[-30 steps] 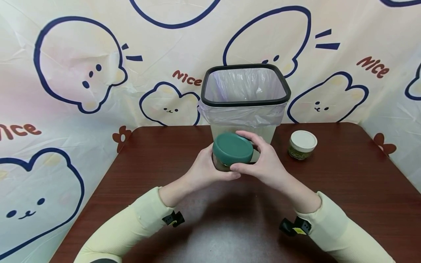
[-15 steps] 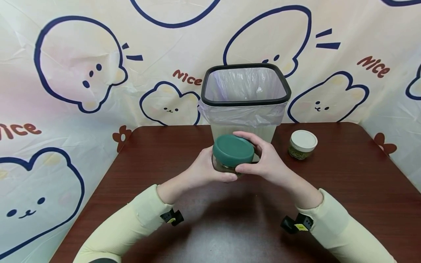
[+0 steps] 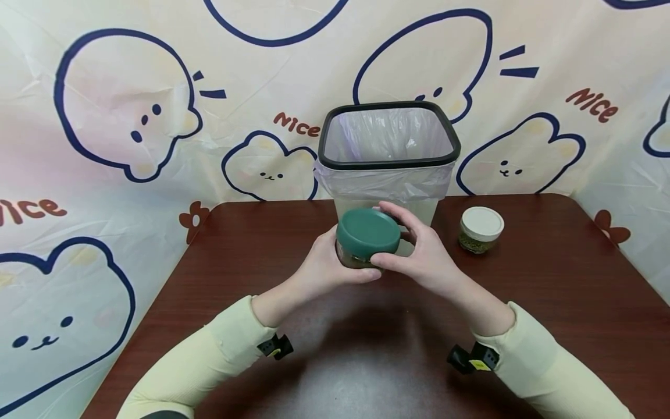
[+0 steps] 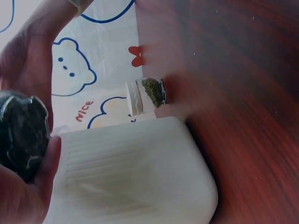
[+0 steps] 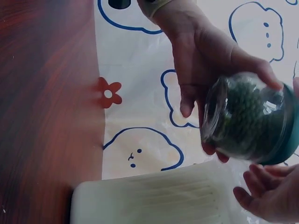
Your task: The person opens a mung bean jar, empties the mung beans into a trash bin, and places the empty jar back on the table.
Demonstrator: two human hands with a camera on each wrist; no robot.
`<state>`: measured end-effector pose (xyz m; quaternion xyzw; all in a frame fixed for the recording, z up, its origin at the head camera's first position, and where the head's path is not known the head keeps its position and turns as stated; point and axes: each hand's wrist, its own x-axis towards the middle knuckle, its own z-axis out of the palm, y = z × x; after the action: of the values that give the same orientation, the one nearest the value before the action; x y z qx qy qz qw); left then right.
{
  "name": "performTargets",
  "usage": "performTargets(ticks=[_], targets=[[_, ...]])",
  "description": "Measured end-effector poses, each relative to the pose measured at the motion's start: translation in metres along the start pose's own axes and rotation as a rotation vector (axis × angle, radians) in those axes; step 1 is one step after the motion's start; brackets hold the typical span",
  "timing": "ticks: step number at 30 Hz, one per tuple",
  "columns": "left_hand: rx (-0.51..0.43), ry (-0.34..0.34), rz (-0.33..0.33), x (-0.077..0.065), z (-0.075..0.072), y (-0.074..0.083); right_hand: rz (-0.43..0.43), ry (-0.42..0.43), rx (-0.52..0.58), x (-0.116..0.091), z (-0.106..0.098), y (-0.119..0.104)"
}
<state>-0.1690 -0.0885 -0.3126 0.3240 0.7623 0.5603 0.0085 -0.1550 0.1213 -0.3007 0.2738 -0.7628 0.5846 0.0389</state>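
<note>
Above the table, in front of the bin, both hands have hold of a clear glass jar (image 5: 247, 121) with a green lid (image 3: 368, 233). Small green beans or pellets fill much of it in the right wrist view. My left hand (image 3: 327, 262) grips the glass body from the left, its thumb across the near side. From the right, my right hand (image 3: 426, 250) holds the lid, thumb on its near edge and fingers over the far side. The left wrist view shows the jar's dark base (image 4: 25, 135) tipped toward that camera.
A tall pale bin (image 3: 342, 206) with a black rim and a plastic liner stands behind the hands. Right of it, a smaller jar (image 3: 481, 230) with a white lid and green contents sits on the brown table (image 3: 549, 279). A printed cloth hangs behind.
The jar and both hands dip slightly, then rise a little. My right thumb shifts along the lid's near edge. The bin and the small jar stay put.
</note>
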Motion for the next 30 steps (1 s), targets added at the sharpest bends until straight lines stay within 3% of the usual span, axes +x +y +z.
performTargets(ticks=[7, 17, 24, 30], targets=[[0.013, 0.024, -0.001, -0.001, 0.004, 0.0, 0.089, 0.039, -0.08, 0.0, 0.007, -0.008], [0.011, -0.014, 0.028, -0.002, 0.001, -0.006, 0.092, 0.023, -0.101, 0.0, 0.007, -0.009], [0.009, -0.056, 0.04, -0.001, -0.002, -0.005, 0.042, -0.023, -0.009, 0.001, 0.002, -0.005], [-0.065, -0.137, 0.05, 0.0, -0.005, -0.004, -0.035, -0.11, 0.108, 0.003, -0.004, 0.004]])
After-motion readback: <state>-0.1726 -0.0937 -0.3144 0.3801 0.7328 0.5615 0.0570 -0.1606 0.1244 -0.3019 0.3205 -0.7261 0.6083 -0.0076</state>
